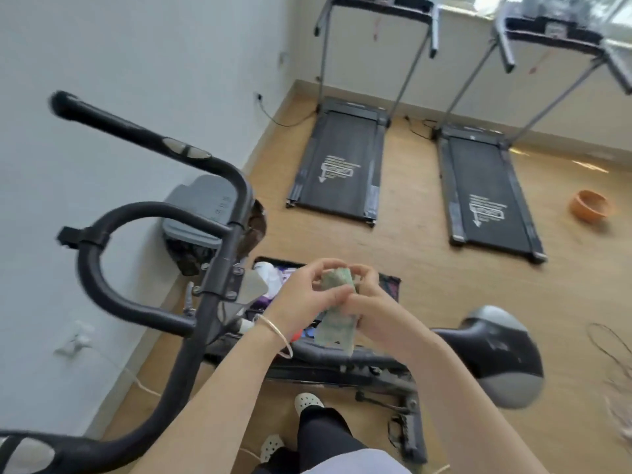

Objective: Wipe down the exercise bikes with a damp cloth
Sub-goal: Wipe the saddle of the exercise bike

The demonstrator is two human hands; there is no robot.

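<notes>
Now | L hand (302, 295) + R hand (374, 311) pinch cloth (337, 281) | beside bike (190, 354)

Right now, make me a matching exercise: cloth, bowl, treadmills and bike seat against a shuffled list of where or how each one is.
1. cloth
2. bowl
3. treadmills
4. bike seat

A. two, side by side at the back
B. held up, centre of view
C. orange, alone at far right
D. black and grey, near right

Pairs: 1-B, 2-C, 3-A, 4-D

Wood floor (417, 244); left treadmill (338, 165), right treadmill (489, 193) side by side; orange bowl (590, 206); exercise bike (359, 366).
</notes>
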